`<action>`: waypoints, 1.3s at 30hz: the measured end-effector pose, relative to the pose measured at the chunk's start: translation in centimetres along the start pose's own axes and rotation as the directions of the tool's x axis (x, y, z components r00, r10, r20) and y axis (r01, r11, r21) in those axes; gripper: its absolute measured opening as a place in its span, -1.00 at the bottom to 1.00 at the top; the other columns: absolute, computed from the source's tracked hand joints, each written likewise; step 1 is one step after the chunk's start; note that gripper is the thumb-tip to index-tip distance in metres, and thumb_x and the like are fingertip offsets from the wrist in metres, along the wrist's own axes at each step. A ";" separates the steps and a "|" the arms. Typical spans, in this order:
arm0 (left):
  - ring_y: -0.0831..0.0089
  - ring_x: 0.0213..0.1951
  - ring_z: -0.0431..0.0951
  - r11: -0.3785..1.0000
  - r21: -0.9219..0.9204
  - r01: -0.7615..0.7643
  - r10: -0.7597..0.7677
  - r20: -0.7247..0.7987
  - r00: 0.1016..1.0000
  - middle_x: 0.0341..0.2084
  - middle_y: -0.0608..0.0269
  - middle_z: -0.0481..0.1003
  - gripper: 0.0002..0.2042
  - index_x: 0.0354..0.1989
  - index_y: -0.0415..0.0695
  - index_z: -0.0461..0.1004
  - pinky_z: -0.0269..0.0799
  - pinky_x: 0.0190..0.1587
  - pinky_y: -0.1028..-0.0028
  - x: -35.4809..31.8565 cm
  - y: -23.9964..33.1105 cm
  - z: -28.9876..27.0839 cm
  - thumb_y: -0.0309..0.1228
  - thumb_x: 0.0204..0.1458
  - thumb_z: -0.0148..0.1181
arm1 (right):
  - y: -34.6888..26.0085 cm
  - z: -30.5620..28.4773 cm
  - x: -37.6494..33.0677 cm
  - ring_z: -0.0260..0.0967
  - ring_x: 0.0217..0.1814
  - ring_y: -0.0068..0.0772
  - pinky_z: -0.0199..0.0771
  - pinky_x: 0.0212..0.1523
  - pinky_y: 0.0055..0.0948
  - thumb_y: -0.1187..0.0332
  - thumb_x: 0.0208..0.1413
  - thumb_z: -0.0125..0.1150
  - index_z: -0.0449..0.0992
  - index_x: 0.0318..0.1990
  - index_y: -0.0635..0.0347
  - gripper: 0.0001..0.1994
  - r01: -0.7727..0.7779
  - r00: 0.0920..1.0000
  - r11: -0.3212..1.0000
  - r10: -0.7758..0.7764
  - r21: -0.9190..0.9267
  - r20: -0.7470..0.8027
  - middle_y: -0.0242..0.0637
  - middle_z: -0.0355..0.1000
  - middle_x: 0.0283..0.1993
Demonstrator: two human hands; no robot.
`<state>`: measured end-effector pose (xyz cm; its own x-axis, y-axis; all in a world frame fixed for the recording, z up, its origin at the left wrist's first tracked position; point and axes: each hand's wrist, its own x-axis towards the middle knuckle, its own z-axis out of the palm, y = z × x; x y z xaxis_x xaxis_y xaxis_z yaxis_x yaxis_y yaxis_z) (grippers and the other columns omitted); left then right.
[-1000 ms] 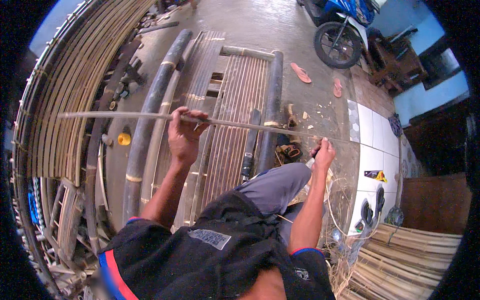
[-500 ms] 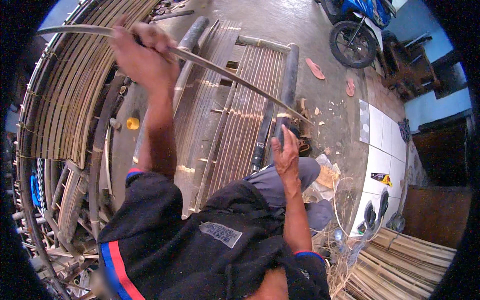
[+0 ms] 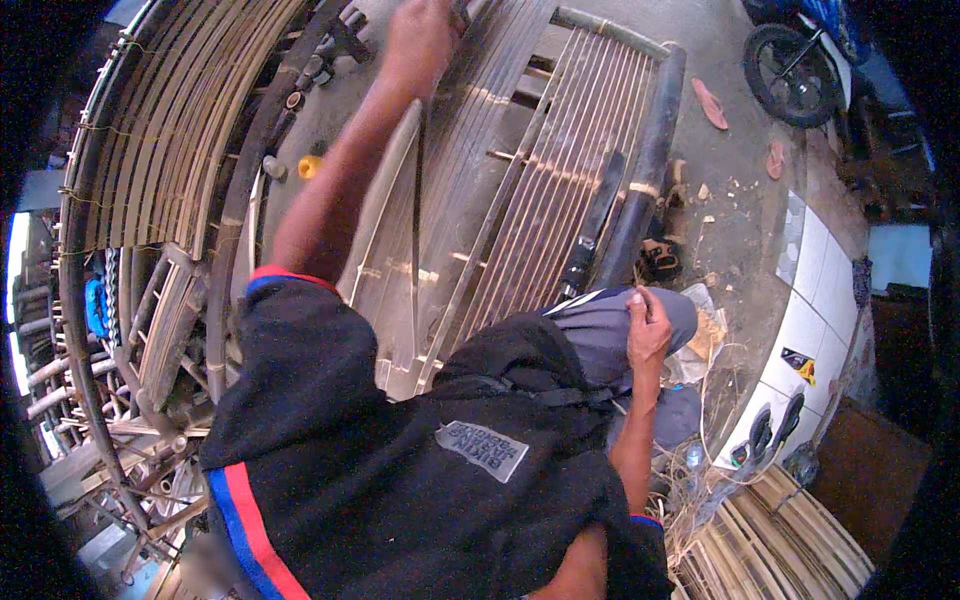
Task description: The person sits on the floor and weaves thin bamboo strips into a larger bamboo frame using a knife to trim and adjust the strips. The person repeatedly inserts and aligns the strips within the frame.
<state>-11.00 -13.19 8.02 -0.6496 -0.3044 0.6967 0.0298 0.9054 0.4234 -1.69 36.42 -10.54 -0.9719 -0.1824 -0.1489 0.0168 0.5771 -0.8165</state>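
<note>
My left hand is closed at the upper edge of the view, its fingers partly cut off and blurred. A long thin bamboo strip runs down from behind its wrist; the grip itself is not clear. Below my left arm lies a bamboo frame with narrow parallel slats, and the strip passes over its left part. My right hand is by my right knee, with thumb and fingers drawn together. Whatever may be between those fingertips is too small to make out.
A dark-handled tool lies on the frame's right side. Bundled slats stand at left, near a yellow cup-like object. Pink sandals, a motorcycle wheel and wood chips are at right. More slats lie at lower right.
My left hand has moved up and right, swinging the strip from lying across the view to pointing down it. My right hand has lowered toward my knee, its fingers now drawn together. The view has shifted.
</note>
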 end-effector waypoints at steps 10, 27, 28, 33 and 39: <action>-0.17 -0.30 0.51 0.737 0.156 0.657 -0.630 0.510 0.586 -0.36 -0.18 0.53 -0.62 -0.26 -0.27 0.46 0.39 -0.21 0.03 -22.0 0.8 8.9 -0.12 0.29 -0.01 | -4.9 1.0 1.8 0.50 0.02 -0.02 0.47 0.08 -0.24 0.19 0.29 0.11 0.53 0.04 0.33 -0.63 -0.001 0.999 0.997 0.004 -0.075 0.045 0.02 0.54 -0.02; -0.27 -0.41 0.55 0.604 0.531 0.594 -0.789 0.296 0.538 -0.37 -0.16 0.52 -0.81 -0.20 -0.16 0.23 0.46 -0.35 -0.15 -30.3 6.8 14.3 -0.27 0.30 -0.08 | -3.1 3.0 13.8 0.56 -0.11 -0.07 0.53 -0.04 -0.23 0.24 0.24 0.15 0.51 0.05 0.37 -0.63 0.051 0.925 0.998 -0.037 -0.027 0.379 0.06 0.54 -0.08; -0.25 -0.42 0.55 0.603 0.538 0.589 -0.787 0.282 0.548 -0.38 -0.15 0.52 -0.81 -0.21 -0.16 0.24 0.47 -0.37 -0.14 -30.8 6.6 14.4 -0.27 0.29 -0.07 | -3.3 3.1 14.1 0.55 -0.11 -0.07 0.53 -0.03 -0.23 0.24 0.25 0.15 0.52 0.05 0.36 -0.63 0.061 0.911 0.998 -0.049 -0.017 0.410 0.05 0.54 -0.08; -0.18 -0.33 0.58 0.561 0.510 0.652 -0.827 0.297 0.478 -0.32 -0.10 0.52 -0.81 -0.21 -0.17 0.28 0.51 -0.31 -0.08 -30.2 7.1 13.9 -0.28 0.27 -0.09 | -7.0 2.9 15.8 0.50 -0.15 0.03 0.50 -0.08 -0.15 0.25 0.22 0.20 0.51 0.04 0.33 -0.64 0.391 0.807 0.914 -0.284 -0.107 0.517 0.03 0.50 -0.16; -0.01 -0.12 0.52 0.700 0.518 0.492 -0.600 0.054 0.798 -0.19 -0.08 0.48 -0.79 -0.28 -0.18 0.51 0.47 -0.13 0.03 -29.1 7.1 14.1 -0.30 0.06 0.07 | -15.5 8.7 18.6 0.18 0.35 0.11 0.19 0.33 0.02 0.20 0.09 0.30 0.36 0.29 0.09 -0.42 0.940 0.296 0.335 -0.708 -0.065 0.641 -0.05 0.26 0.34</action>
<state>-2.61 6.26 -17.37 -0.5773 -0.7705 0.2704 -0.6918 0.6374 0.3393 -18.00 17.12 -5.50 -0.1494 -0.9729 0.1762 -0.9233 0.0735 -0.3770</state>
